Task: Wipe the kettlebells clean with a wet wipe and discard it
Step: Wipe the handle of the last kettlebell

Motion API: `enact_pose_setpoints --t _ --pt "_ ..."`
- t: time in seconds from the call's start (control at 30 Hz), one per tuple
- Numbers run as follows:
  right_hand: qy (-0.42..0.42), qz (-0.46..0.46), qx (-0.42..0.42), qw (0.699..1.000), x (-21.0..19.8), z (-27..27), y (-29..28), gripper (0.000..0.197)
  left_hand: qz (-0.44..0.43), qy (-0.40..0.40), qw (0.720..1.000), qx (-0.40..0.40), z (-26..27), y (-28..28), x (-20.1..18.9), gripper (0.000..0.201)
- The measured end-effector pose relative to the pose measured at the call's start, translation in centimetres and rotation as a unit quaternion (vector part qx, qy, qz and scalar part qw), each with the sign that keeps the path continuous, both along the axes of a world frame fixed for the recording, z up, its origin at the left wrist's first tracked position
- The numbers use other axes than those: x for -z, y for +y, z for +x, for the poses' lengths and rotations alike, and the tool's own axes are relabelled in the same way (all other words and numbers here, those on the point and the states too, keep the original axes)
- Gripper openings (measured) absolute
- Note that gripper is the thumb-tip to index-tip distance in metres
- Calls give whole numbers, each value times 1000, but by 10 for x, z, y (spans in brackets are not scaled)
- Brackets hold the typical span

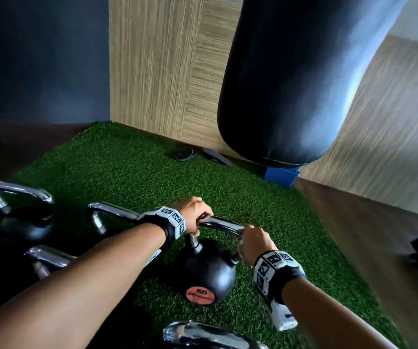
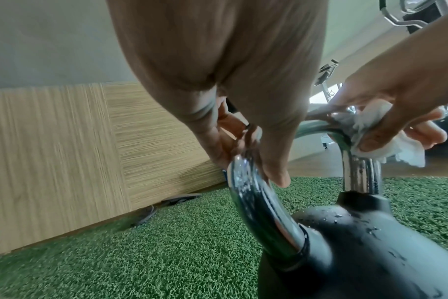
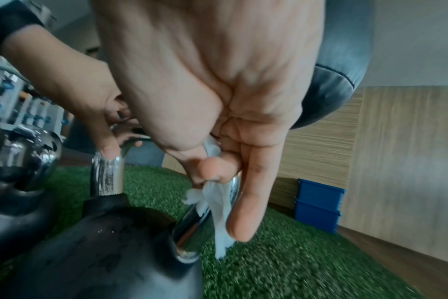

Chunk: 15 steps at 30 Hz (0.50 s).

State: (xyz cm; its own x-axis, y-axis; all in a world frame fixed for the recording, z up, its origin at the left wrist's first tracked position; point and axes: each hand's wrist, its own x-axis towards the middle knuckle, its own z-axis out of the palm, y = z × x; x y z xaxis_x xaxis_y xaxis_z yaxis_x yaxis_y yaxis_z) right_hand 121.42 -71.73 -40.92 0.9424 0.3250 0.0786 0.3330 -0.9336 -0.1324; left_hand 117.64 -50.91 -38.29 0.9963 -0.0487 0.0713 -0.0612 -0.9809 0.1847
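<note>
A black kettlebell [image 1: 209, 270] with a chrome handle [image 1: 224, 222] and a red label stands on green turf. My left hand [image 1: 197, 215] grips the left top of that handle, its fingers curled over the bar [image 2: 246, 168]. My right hand [image 1: 253, 244] holds a white wet wipe [image 2: 371, 125] wrapped round the handle's right bend and upright. In the right wrist view the wipe [image 3: 218, 218] hangs down between my thumb and fingers against the chrome. Water droplets dot the black body [image 2: 358, 228].
Other chrome-handled kettlebells stand at the left [image 1: 26, 215], lower left [image 1: 49, 260] and bottom [image 1: 202, 333]. A black punch bag [image 1: 291, 84] hangs ahead over a blue box [image 1: 282, 176]. Sandals [image 1: 185, 154] lie by the wooden wall. The turf [image 1: 127, 172] extends forward.
</note>
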Motion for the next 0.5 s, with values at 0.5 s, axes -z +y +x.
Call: enact_pose_setpoints --t 0.5 --pt "128 -17 92 987 -60 -24 14 26 -128 28 991 -23 -20 -12 -46 57"
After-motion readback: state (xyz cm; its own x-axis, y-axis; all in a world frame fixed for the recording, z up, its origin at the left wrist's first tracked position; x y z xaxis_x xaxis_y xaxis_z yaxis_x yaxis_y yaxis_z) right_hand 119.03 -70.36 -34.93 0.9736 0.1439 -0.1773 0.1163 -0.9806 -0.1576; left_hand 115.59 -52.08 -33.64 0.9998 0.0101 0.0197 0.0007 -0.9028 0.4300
